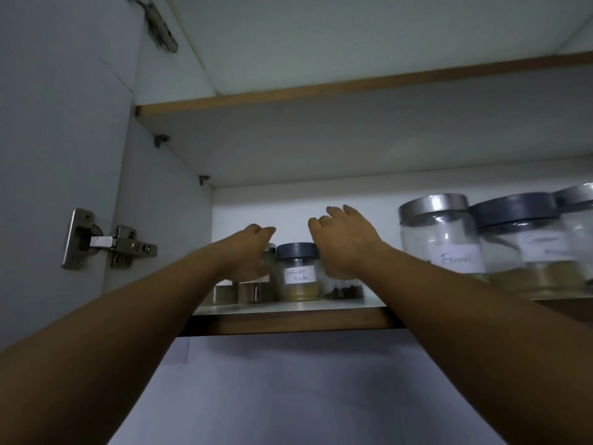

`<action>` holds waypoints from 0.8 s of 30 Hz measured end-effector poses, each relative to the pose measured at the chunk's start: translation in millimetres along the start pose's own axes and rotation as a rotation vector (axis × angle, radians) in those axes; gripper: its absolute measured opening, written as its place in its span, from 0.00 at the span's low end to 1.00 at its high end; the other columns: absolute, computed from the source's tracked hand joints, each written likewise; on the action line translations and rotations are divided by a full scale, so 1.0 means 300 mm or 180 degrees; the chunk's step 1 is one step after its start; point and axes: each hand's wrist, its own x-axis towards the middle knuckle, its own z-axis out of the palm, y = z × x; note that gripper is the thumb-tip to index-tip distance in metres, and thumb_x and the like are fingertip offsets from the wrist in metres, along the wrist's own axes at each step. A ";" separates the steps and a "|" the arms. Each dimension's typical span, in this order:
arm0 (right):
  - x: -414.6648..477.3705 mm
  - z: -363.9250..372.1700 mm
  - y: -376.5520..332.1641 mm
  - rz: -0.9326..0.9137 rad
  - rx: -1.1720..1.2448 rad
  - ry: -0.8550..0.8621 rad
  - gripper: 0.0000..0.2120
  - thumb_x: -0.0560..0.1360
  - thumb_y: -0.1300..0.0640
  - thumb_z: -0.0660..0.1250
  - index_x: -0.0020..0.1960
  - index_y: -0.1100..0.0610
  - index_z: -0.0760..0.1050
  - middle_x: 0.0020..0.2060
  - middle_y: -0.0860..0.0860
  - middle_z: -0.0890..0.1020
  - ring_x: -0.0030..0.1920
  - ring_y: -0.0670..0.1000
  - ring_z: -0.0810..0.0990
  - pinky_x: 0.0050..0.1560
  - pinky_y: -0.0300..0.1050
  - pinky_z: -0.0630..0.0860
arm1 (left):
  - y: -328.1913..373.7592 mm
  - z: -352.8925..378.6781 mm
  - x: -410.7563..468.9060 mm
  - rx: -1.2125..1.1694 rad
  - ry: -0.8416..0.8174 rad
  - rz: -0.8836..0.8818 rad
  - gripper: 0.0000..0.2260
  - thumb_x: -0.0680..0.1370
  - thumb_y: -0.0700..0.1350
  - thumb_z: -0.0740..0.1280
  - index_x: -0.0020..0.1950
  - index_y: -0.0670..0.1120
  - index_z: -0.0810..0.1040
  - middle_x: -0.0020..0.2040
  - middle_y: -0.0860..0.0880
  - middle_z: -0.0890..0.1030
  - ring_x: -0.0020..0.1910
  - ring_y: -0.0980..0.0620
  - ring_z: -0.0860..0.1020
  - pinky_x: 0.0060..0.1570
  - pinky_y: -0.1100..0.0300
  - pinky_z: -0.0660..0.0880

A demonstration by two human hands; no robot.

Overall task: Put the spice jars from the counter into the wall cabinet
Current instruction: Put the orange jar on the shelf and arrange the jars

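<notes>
Both my hands reach onto the lower shelf (288, 319) of the open wall cabinet. My left hand (248, 255) wraps around a small silver-lidded spice jar (256, 292) standing on the shelf. My right hand (345, 245) lies over the top and front of another small jar with dark spice (343, 290) at its bottom; its lid is hidden by the hand. Between the two stands a coriander powder jar (299, 273) with a dark grey lid and a white label, touched by neither palm.
Three larger labelled glass jars stand at the right of the shelf: a silver-lidded one (439, 236), a dark-lidded one (526, 245), and another (580, 220) at the edge. A low steel container (223, 295) sits far left. An upper shelf (321, 91) hangs above. The door hinge (109, 240) is on the left.
</notes>
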 end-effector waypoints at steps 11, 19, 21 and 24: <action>-0.183 -0.305 0.185 -0.0042 -0.0100 0.0255 0.23 0.73 0.48 0.62 0.65 0.58 0.68 0.62 0.56 0.75 0.69 0.56 0.65 0.74 0.56 0.48 | 0.445 -0.211 -0.047 -0.0524 0.0096 0.0809 0.21 0.77 0.47 0.64 0.69 0.45 0.66 0.67 0.43 0.70 0.62 0.45 0.71 0.64 0.49 0.69; -0.401 -0.350 0.438 0.0535 0.0051 -0.0100 0.19 0.76 0.50 0.59 0.64 0.57 0.68 0.59 0.58 0.74 0.59 0.58 0.71 0.60 0.51 0.67 | 0.630 -0.209 -0.066 -0.0756 -0.0055 0.0678 0.34 0.76 0.50 0.66 0.76 0.50 0.50 0.74 0.45 0.63 0.70 0.45 0.65 0.68 0.52 0.64; -0.453 -0.345 0.500 0.0679 0.0187 -0.0261 0.19 0.75 0.52 0.61 0.64 0.58 0.67 0.59 0.58 0.72 0.58 0.57 0.71 0.55 0.50 0.69 | 0.665 -0.209 -0.062 -0.0659 -0.0068 0.0644 0.33 0.76 0.49 0.65 0.76 0.50 0.51 0.73 0.45 0.63 0.70 0.45 0.65 0.68 0.52 0.64; -0.501 -0.335 0.553 0.0715 0.0567 -0.0689 0.21 0.75 0.55 0.62 0.66 0.57 0.65 0.61 0.57 0.71 0.58 0.57 0.71 0.54 0.50 0.70 | 0.702 -0.226 -0.050 -0.0403 0.0153 0.0614 0.28 0.78 0.45 0.63 0.75 0.48 0.56 0.69 0.43 0.69 0.66 0.44 0.68 0.63 0.55 0.65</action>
